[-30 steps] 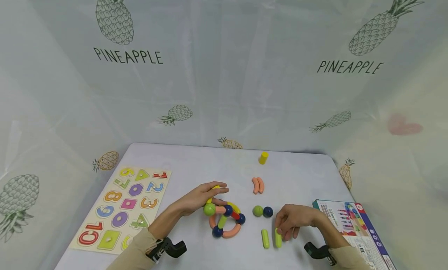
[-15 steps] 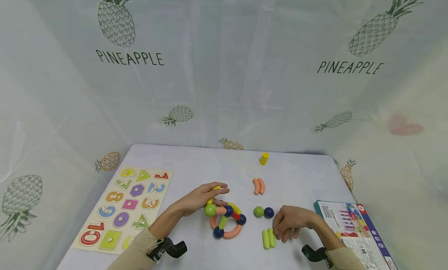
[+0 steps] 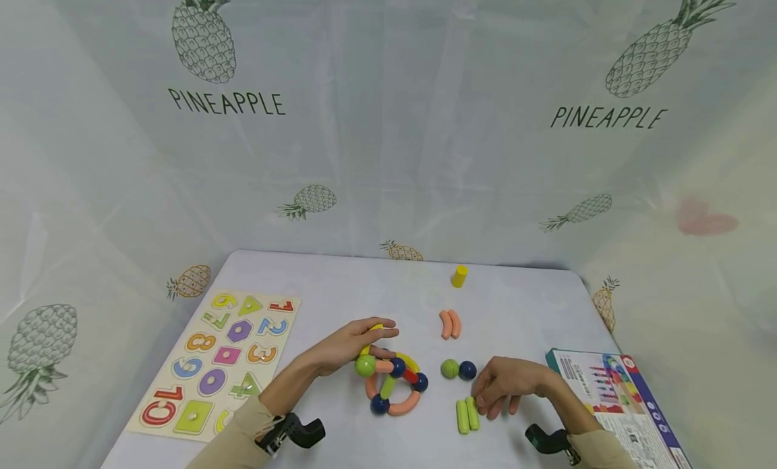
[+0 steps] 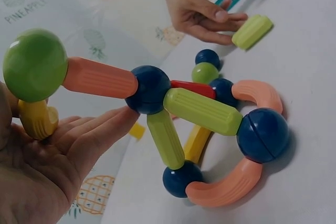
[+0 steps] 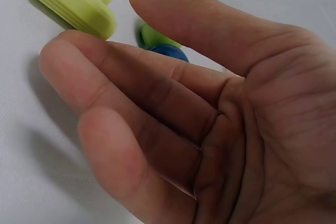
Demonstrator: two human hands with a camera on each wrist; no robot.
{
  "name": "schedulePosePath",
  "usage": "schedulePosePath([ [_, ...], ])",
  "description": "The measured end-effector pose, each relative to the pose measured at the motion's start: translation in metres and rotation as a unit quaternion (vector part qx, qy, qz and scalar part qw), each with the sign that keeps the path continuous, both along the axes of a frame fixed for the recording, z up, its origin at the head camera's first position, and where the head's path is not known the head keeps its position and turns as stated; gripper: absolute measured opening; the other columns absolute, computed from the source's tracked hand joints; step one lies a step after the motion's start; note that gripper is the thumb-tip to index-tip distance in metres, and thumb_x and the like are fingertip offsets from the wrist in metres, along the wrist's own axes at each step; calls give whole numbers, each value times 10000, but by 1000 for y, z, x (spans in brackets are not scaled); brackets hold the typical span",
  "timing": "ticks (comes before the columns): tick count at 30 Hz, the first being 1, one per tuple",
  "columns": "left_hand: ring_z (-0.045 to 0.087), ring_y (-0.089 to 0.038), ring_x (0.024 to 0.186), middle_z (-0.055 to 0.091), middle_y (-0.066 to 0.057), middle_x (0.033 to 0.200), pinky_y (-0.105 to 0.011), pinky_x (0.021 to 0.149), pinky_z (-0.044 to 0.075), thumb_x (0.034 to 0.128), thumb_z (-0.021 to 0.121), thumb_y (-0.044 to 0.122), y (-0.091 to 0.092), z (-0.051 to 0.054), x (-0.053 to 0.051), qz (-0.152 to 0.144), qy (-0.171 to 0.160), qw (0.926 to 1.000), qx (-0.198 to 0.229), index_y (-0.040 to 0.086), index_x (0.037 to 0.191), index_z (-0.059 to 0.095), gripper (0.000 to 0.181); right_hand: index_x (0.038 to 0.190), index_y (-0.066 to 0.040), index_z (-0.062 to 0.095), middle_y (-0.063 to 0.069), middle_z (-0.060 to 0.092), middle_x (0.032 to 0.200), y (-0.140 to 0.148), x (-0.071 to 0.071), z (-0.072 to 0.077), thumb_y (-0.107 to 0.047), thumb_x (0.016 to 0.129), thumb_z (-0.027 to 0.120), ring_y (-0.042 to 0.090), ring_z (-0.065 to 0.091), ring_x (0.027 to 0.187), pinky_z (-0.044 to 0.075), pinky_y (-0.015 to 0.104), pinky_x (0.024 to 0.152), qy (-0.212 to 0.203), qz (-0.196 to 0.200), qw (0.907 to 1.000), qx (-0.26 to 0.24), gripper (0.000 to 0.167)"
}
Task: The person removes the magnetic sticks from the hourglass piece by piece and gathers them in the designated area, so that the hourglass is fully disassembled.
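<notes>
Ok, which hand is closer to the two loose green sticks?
The right. The right hand is just beside the loose green sticks, on their right; the left hand is farther off, to their left and beyond them, at the ball-and-stick frame.

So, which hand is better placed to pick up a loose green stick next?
Right, I'd say: the right hand is close beside the paired green sticks and holds nothing. The left hand is farther off, holding a yellow stick at the ball-and-stick build.
</notes>
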State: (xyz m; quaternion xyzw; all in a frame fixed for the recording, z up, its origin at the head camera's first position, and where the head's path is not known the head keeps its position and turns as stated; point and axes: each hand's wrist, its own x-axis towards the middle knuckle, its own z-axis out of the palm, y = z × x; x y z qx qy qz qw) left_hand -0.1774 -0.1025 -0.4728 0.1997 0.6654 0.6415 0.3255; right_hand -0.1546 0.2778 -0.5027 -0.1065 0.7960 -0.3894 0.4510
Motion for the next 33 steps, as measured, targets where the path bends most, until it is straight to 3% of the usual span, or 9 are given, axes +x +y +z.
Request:
schedulePosePath([
  [9,664,-293,1169,486,-163,1509,-354,1018,498,1104,407,307,1,0,2,22,-37,10000,15,42,1504,413,479,1062,-103,762,91,769,939,1,1,1,-190,923,719,255,753,793,456,181,449,-76,206,9995,-212,170],
  [19,659,-298,1178,477,-170,1514,-367,1018,497,1105,407,305,1,1,1,16,-33,10000,-5,49,1510,408,479,1069,-122,765,89,768,936,1,-3,5,-213,925,716,214,744,772,439,176,439,-85,349,9993,-72,177],
  [25,668,-282,1165,454,-178,1531,-417,1053,473,1098,425,325,1,1,-1,6,-28,10000,-79,129,1535,376,482,1045,-91,771,89,766,917,-2,-7,27,-178,928,682,163,715,682,378,168,404,246,619,9978,-42,170],
  [29,680,-266,1145,484,-136,1518,-404,1062,471,1089,453,333,2,1,-2,46,-11,9998,-178,198,1555,322,503,1112,-42,735,104,756,982,-16,-13,38,-180,970,637,218,699,683,360,172,411,552,810,9925,-733,221],
  [33,682,-261,1141,488,-126,1517,-372,1055,477,1090,451,323,3,1,-3,39,19,9998,-171,220,1569,278,520,1181,-95,702,135,729,1022,-48,-21,46,-205,1003,618,356,667,762,437,226,488,1317,598,9810,-1291,225],
])
